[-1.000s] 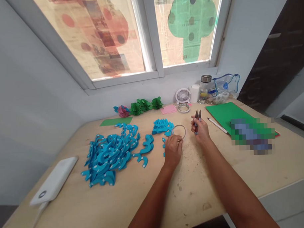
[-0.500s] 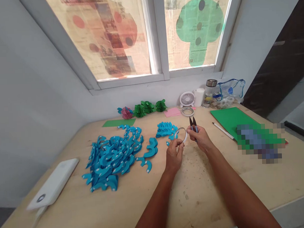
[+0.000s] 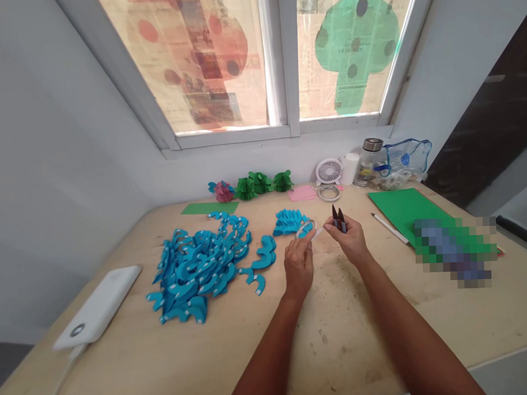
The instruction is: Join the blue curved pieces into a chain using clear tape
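Note:
My left hand (image 3: 298,262) grips a thin roll of tape (image 3: 313,223) above the table. A short whitish strip (image 3: 318,233) stretches from the roll to the fingertips of my right hand (image 3: 352,239), which pinch its end. That same hand also keeps a pair of small snips (image 3: 338,219) in its palm, dark blades pointing up. Behind the roll lies a row of folded blue paper pieces (image 3: 288,222). To the left are a few loose blue curved pieces (image 3: 265,252) and a big heap of similar blue pieces (image 3: 201,266) with small white patches.
Along the wall stand green paper shapes (image 3: 260,184), a pink one (image 3: 224,191), a small fan (image 3: 329,171) and a glass bottle (image 3: 368,162). Another tape roll (image 3: 328,193) lies before the fan. Green sheets (image 3: 397,207) and a white pen (image 3: 389,228) are right; a white power bank (image 3: 98,307) is left.
The tape roll has tilted and turned in my left hand, and a short strip now spans between my hands. The whole view has shifted slightly.

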Motion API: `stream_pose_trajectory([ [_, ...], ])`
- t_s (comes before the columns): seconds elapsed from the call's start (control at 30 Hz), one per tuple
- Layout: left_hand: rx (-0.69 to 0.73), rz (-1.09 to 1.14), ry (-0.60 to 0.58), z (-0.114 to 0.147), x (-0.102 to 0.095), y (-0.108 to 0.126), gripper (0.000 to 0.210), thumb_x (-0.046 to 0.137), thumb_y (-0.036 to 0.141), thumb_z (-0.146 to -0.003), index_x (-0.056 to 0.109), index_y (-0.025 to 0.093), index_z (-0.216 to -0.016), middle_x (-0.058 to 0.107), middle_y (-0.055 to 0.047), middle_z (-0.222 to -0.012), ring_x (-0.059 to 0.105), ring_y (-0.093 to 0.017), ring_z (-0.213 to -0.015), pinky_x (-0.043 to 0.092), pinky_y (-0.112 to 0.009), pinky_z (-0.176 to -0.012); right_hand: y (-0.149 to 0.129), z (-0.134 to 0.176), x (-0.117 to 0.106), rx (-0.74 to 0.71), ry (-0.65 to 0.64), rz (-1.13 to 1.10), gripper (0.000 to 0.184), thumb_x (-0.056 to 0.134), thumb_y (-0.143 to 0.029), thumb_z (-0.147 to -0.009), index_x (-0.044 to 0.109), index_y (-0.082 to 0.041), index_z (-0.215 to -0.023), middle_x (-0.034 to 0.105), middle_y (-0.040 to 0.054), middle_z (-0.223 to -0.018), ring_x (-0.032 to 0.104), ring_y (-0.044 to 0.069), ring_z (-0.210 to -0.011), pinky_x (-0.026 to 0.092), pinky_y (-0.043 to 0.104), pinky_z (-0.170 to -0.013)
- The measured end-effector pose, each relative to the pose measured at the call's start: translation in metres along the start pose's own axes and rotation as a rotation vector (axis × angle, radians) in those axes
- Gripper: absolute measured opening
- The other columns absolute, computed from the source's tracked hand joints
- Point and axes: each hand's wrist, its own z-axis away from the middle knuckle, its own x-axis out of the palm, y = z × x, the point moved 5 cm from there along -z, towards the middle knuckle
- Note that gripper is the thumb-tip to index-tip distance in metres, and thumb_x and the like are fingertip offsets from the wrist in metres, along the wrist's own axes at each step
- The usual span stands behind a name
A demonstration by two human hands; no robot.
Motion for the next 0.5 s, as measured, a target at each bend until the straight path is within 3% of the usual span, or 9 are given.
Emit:
stream_pose_trajectory([
  [0.1,0.005,0.032,0.010,0.000,0.000,0.000,0.035,0.038,0.024,-0.088,0.058,0.026,-0.116,0.064,-0.008,-0.100,0.056,-0.021,-0.091,0.041,-0.034,-0.081,-0.003,0.000,-0.002,-0.028,0.073,0.020,0.023,0.064,-0.039,-0.069,0.060,-0.018,-0.075,0.044,-0.0042,-0.056,0.034,0.008,-0.049,0.027,0.022,-0.046],
  [0.23,-0.023,0.093,0.046,0.001,-0.002,-0.003,0.035,0.039,0.026,-0.088,0.057,0.027,-0.118,0.063,-0.008,-0.103,0.056,-0.019,-0.087,0.042,-0.033,-0.080,0.005,-0.003,-0.010,0.019,0.173,-0.146,0.040,0.061,-0.044,-0.072,0.056,-0.020,-0.103,0.054,-0.0022,-0.069,0.034,0.006,-0.047,0.025,0.020,-0.042],
  [0.4,-0.078,0.167,0.100,0.001,-0.005,-0.012,0.033,0.043,0.030,-0.087,0.058,0.024,-0.116,0.064,-0.007,-0.097,0.057,-0.017,-0.082,0.044,-0.029,-0.075,0.018,-0.004,0.000,0.176,-0.053,-0.246,0.050,0.041,-0.061,-0.079,0.059,-0.015,-0.089,0.048,-0.0036,-0.052,0.026,0.005,-0.037,0.016,0.021,-0.037],
  [0.5,-0.083,0.172,0.130,0.001,-0.007,-0.015,0.034,0.043,0.032,-0.087,0.058,0.022,-0.116,0.065,-0.007,-0.089,0.057,-0.016,-0.078,0.045,-0.028,-0.070,0.024,-0.001,0.010,0.240,-0.193,-0.203,0.051,0.042,-0.062,-0.078,0.060,-0.014,-0.079,0.044,-0.0043,-0.047,0.028,0.005,-0.037,0.015,0.021,-0.038],
])
